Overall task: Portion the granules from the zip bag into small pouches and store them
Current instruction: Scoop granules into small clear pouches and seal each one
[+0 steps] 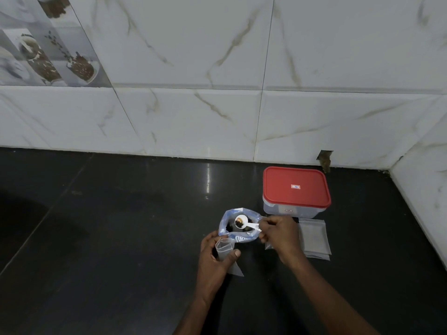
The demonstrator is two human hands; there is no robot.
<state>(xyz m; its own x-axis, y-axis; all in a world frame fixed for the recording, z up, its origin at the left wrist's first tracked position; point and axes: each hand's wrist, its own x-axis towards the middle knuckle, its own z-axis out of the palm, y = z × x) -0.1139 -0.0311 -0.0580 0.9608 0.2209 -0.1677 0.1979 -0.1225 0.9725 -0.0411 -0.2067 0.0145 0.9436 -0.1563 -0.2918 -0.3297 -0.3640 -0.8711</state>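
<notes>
Above the black surface (121, 238), the left hand (214, 256) grips a clear pouch (226, 252) while the right hand (280, 235) pinches a round white spoon (244, 222) of dark granules (239, 222) over the crinkled zip bag (238, 235), with flat pouches (314, 238) and a red-lidded rectangular box (296, 191) beyond.

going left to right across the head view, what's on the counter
left hand holding a pouch → zip bag → right hand holding the scoop → spare pouches

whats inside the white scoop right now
Dark granules lie in the bowl of the white scoop, which the right hand holds over the open zip bag. The fingers cover the handle's end, and the scoop hides most of the bag's inside.
</notes>
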